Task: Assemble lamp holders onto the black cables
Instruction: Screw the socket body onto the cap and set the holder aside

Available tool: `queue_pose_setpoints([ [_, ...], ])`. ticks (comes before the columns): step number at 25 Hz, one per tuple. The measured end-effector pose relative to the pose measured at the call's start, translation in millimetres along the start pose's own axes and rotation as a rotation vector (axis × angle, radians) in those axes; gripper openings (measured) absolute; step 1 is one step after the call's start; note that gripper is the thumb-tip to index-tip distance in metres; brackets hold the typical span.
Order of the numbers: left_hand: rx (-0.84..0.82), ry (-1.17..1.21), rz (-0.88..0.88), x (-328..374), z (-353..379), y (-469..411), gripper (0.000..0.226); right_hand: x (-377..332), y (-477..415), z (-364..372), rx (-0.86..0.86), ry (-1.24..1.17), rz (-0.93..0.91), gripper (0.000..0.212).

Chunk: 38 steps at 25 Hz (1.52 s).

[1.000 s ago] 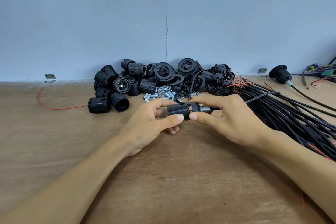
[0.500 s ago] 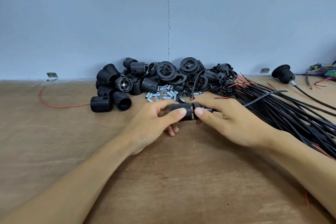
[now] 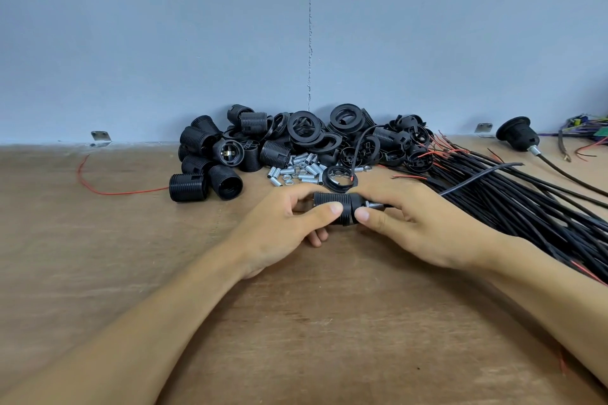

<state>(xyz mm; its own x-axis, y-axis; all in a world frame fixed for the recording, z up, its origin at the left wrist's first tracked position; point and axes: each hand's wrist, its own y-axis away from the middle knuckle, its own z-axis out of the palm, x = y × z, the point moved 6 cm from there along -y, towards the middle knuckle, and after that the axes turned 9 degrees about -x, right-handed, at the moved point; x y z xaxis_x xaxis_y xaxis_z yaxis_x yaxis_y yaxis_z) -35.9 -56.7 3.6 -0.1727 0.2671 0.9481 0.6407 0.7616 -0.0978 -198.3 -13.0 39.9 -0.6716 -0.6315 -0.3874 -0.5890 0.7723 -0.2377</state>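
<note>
Both hands at centre of view, low over the table (image 3: 98, 273). Left hand (image 3: 283, 223) is curled round the ribbed sleeve of a lamp holder (image 3: 329, 202), thumb on the near side, fingers over the top. Right hand (image 3: 418, 227) pinches the holder's cap end, its thumb just beside the left thumb. The two halves sit butted together with no gap I can make out; whether the thread is fully home I cannot tell. A short metal nipple (image 3: 373, 206) pokes out of the cap toward the right palm, and one cable (image 3: 477, 179) runs from there up and right over the bundle of black cables (image 3: 533, 207). My read: this unit is at its closing step, sleeve onto cap, cable already through. Done, as far as I can see: one finished holder (image 3: 516, 135) on its lead, far right by the wall. Left to do: plenty. The bundle is thick, with red cores showing at its bare ends. The pile of loose parts (image 3: 296, 141) against the wall (sleeves, rings, caps) is large, with small nipples and nuts (image 3: 301, 169) scattered in front of it. Early in the batch, I judge. Surface: bare brown board, grain and scuffs showing, a stray red wire (image 3: 98, 189) looping at the left. Room: plain blue-grey wall (image 3: 164, 43) with a vertical seam (image 3: 309, 43), small metal brackets (image 3: 100, 136) where wall meets table, a tangle of coloured wires (image 3: 589, 131) at the far right edge.
</note>
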Motion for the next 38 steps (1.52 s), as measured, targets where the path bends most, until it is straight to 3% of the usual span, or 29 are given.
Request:
queue_pose_setpoints([
  [11,0.109,0.192,-0.018,-3.9,3.7,-3.2,0.023,2.4,2.8,0.5,0.129,-0.191,0.131,0.027],
  [15,0.102,0.135,-0.02,-2.1,5.9,-4.0,0.018,6.4,1.9,0.3,0.09,-0.109,0.105,0.027],
  [18,0.131,-0.009,-0.006,1.3,6.1,-6.1,0.016,12.6,1.1,0.7,0.036,-0.02,0.085,0.018],
  [23,0.145,-0.307,0.043,7.7,9.2,-4.7,0.038,14.6,1.0,3.6,0.043,0.032,0.097,0.036],
  [30,0.23,-0.467,0.042,4.2,1.7,-6.6,0.051,21.0,2.0,2.9,0.079,0.141,0.182,0.037],
  [34,0.358,-0.516,0.028,9.3,-12.1,-10.2,0.04,30.1,5.3,-2.0,0.067,0.135,0.271,0.041],
  [38,0.253,-0.901,0.036,8.8,1.0,-19.4,0.039,32.3,7.5,-1.7,0.071,0.118,0.287,0.041],
])
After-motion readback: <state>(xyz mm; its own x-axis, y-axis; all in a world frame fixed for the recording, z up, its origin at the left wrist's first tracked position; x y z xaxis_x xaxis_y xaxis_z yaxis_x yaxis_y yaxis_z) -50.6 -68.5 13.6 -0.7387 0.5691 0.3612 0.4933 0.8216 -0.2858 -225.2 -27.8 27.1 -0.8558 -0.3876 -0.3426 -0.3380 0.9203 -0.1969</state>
